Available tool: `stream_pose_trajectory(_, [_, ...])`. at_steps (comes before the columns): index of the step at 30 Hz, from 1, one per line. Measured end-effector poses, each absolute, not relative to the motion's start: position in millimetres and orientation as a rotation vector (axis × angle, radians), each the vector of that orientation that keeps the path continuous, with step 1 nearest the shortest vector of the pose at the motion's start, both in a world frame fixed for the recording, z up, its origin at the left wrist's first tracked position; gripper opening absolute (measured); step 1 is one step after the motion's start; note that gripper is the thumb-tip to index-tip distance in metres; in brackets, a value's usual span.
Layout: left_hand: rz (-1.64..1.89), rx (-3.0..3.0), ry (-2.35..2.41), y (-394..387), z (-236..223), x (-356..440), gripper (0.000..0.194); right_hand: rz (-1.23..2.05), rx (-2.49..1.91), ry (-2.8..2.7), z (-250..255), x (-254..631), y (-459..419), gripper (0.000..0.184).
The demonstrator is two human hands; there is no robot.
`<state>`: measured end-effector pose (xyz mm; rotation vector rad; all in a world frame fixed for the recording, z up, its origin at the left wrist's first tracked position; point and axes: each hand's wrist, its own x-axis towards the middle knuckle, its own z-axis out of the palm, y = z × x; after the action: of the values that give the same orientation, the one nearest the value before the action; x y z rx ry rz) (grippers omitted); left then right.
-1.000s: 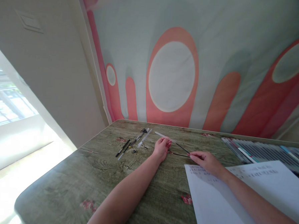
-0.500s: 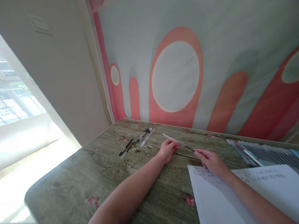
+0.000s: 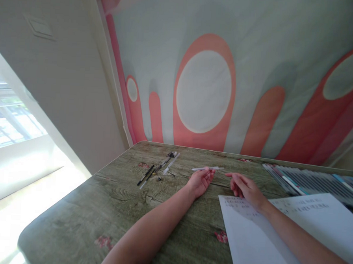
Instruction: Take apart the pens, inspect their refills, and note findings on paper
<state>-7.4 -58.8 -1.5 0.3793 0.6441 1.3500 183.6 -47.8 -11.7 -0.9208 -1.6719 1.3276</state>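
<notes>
My left hand (image 3: 200, 183) is closed, its fingertips and thumb pinching a slim, clear-barrelled pen (image 3: 198, 169). The pen lies almost level, and its thin end points right toward my other hand. My right hand (image 3: 247, 190) rests at the top edge of a sheet of paper (image 3: 265, 243), holding nothing. Its index finger stretches left and the other fingers are bent. A small gap separates the right fingertips from the pen.
Several black and clear pen parts (image 3: 159, 169) lie left of my left hand. At the right, a row of grey pens (image 3: 316, 182) sits behind the paper. The wood-patterned table (image 3: 80, 221) meets a painted wall at the back.
My right hand has let go of the dark thin end of the pen and drawn slightly apart. The pen has turned in my left hand to lie nearly level.
</notes>
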Motion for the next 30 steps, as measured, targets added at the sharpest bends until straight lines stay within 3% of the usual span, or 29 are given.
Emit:
stream_pose_trajectory(10, [1.151, 0.497, 0.579, -65.4, -5.4, -0.3, 0.007, 1.230, -0.919, -1.768, -14.0, 179.6, -46.5, 0.044])
stream_pose_trajectory(24, [1.024, 0.531, 0.632, -71.3, -3.8, 6.9, 0.006, 0.623, -0.814, -2.010, -9.0, 176.9, -52.5, 0.031])
stream_pose_trajectory(30, [1.043, 0.561, 0.690, -70.9, -5.3, 10.8, 0.007, 0.708, -0.903, -1.940, -7.8, 175.5, -58.3, 0.029])
